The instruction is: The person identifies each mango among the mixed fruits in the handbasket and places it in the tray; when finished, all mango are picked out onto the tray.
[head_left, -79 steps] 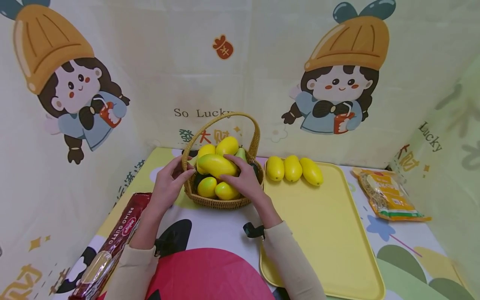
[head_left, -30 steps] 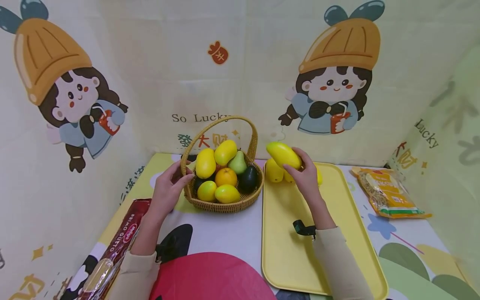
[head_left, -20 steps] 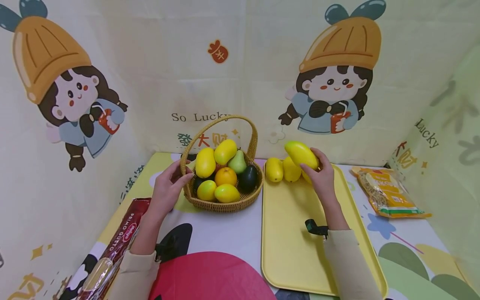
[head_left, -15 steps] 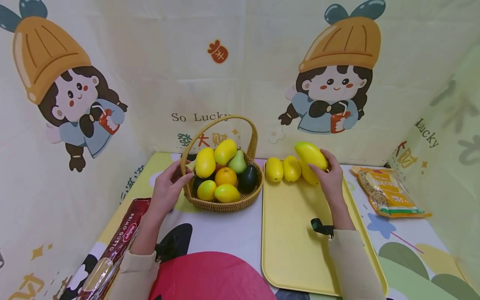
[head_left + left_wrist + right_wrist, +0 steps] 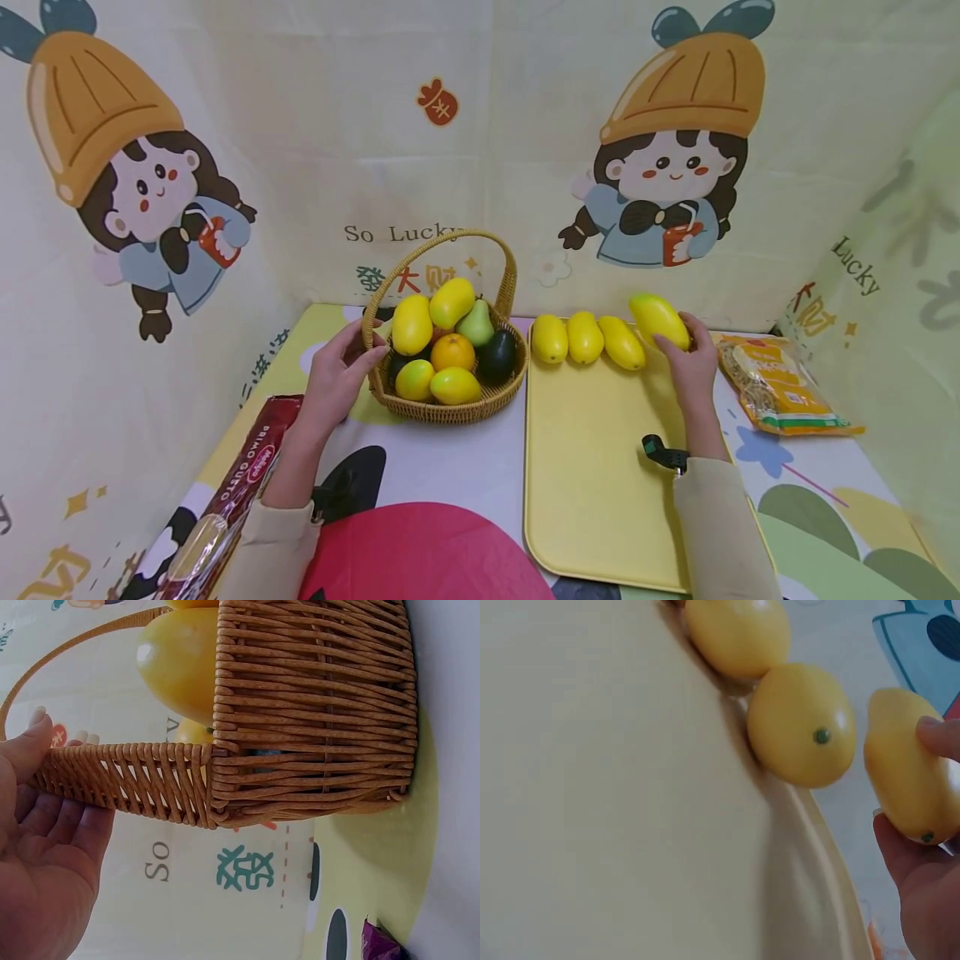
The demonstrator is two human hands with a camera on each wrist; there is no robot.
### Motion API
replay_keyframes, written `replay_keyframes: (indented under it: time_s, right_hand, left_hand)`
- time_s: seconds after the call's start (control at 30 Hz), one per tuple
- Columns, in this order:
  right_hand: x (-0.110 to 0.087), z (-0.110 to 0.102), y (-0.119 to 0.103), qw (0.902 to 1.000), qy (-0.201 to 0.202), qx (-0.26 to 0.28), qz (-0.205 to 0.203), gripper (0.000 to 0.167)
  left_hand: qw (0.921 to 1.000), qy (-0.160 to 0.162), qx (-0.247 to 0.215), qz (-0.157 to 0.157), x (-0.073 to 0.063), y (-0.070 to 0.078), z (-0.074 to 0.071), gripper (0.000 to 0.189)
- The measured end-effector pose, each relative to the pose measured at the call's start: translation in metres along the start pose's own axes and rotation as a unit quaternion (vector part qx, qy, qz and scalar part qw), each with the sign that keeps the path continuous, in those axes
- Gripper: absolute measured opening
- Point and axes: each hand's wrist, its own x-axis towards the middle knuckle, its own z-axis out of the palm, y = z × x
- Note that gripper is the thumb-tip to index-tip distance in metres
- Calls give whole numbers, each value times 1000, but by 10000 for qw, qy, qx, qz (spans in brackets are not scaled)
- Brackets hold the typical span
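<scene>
Mango [image 5: 658,320] out of the basket [image 5: 442,412]!

Left hand [image 5: 336,377] hasn't budged, fingers and thumb around the handle [image 5: 512,279]; mango's swung over to midair by the far right corner of the yellow tray [image 5: 600,475], just past three other mangoes [image 5: 585,337]; right hand [image 5: 693,362] has it pinched.

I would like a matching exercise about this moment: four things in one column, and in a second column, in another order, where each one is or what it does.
Column 1
1. left hand
2. right hand
3. green pear
4. orange packet

Column 2
A. inside the basket
B. grips the handle
C. right of the yellow tray
D. holds a yellow fruit

Pairs: 1-B, 2-D, 3-A, 4-C
</scene>
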Motion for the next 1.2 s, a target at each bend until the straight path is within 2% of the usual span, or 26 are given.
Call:
replay_keyframes:
  time_s: [0.23, 0.5, 0.67, 0.83, 1.0, 1.2]
  right_hand:
    - [1, -5, 11, 9959, -167, -731, 506, 61]
    - [1, -8, 17, 9871, -603, -1331, 652, 66]
    - [0, -7, 16, 9865, -600, -1347, 717, 66]
    - [0, -7, 16, 9892, -359, -1273, 638, 62]
    - [0, -8, 11, 9937, -149, -954, 571, 58]
    - [-3, -3, -2, 9977, 42, -678, 72, 48]
  left_hand:
    - [10000, 23, 78, 17, -1, 1, 0, 46]
    - [10000, 29, 92, -10, -2, 2, 0, 47]
    - [10000, 26, 88, -9, -2, 0, 0, 48]
    - [10000, 29, 74, -30, -2, -2, 1, 48]
    - [10000, 11, 32, -15, -2, -2, 0, 47]
    - [9999, 0, 124, -31, -1, 0, 0, 49]
